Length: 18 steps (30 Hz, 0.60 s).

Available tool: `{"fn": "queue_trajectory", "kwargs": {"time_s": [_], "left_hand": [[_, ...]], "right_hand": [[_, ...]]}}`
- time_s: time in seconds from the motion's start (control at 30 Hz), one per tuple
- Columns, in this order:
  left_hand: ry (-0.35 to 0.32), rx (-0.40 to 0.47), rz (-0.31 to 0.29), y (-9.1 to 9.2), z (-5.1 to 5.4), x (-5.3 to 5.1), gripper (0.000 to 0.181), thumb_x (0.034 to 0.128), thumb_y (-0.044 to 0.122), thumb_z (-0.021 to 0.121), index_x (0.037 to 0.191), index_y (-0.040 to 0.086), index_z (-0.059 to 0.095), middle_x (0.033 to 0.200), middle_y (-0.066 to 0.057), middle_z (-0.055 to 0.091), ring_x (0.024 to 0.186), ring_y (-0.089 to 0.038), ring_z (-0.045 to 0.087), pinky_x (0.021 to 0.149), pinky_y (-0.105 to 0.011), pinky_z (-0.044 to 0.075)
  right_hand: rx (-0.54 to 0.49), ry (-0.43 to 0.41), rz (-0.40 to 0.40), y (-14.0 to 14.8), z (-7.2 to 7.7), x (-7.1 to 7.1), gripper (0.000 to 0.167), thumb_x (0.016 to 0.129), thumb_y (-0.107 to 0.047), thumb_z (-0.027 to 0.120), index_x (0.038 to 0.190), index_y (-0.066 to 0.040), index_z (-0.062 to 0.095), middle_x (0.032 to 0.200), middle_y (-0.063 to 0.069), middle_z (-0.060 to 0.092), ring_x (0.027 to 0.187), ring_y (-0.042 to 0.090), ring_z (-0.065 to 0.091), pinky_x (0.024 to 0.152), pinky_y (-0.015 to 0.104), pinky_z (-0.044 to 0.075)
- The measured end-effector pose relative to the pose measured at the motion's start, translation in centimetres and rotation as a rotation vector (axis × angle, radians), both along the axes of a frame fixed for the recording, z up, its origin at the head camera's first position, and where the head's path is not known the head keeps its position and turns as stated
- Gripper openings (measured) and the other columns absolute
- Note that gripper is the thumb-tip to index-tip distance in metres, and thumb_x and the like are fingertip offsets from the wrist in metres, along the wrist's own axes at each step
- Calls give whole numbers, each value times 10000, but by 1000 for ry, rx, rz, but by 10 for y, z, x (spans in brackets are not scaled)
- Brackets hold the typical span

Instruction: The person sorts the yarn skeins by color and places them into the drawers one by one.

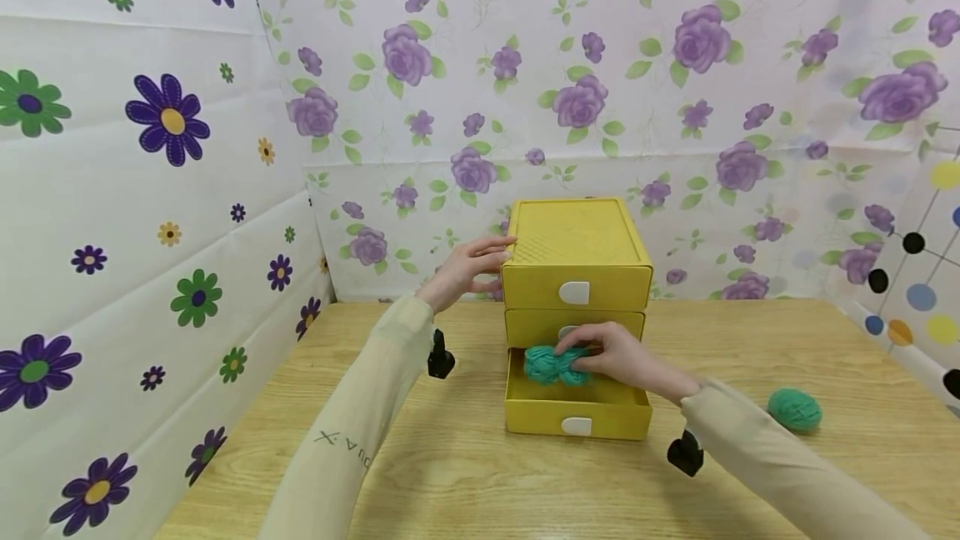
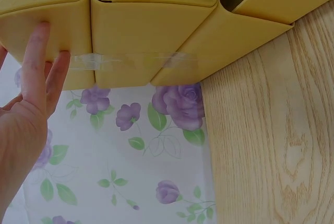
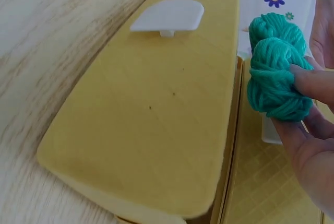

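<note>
A yellow drawer cabinet (image 1: 573,290) stands on the table with its bottom drawer (image 1: 577,419) pulled out. My right hand (image 1: 618,354) pinches a green ball of yarn (image 3: 279,78) between thumb and fingers, over the open drawer. In the head view the held green yarn (image 1: 546,365) shows two bunched lobes. My left hand (image 1: 474,267) touches the cabinet's upper left side with its fingers extended. The left wrist view shows the fingertips of that hand (image 2: 31,88) against the yellow side wall. The two upper drawers are closed.
Another green yarn ball (image 1: 795,409) lies on the wooden table (image 1: 435,473) to the right of the cabinet. White flowered sheets (image 1: 420,107) stand behind and at the left. Clear tape (image 2: 130,61) crosses the cabinet's side.
</note>
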<state>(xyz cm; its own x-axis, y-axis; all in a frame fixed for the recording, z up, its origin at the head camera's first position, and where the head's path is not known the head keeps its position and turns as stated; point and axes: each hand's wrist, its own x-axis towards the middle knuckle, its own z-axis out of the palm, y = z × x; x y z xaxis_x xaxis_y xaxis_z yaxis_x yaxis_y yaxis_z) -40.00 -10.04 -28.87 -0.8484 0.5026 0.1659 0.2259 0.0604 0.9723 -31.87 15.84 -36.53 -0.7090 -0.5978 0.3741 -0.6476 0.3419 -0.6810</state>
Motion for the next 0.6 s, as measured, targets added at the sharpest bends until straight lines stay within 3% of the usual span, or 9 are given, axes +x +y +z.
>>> {"fn": "queue_trajectory", "kwargs": {"time_s": [0.6], "left_hand": [[5, 2, 2, 0, 0, 2, 401, 929, 222, 542, 1320, 151, 488, 1261, -29, 472, 1069, -230, 486, 827, -447, 438]], "right_hand": [[-19, 14, 34, -9, -3, 0, 210, 783, -13, 692, 987, -62, 687, 1037, 66, 607, 940, 212, 557, 785, 326, 466]]}}
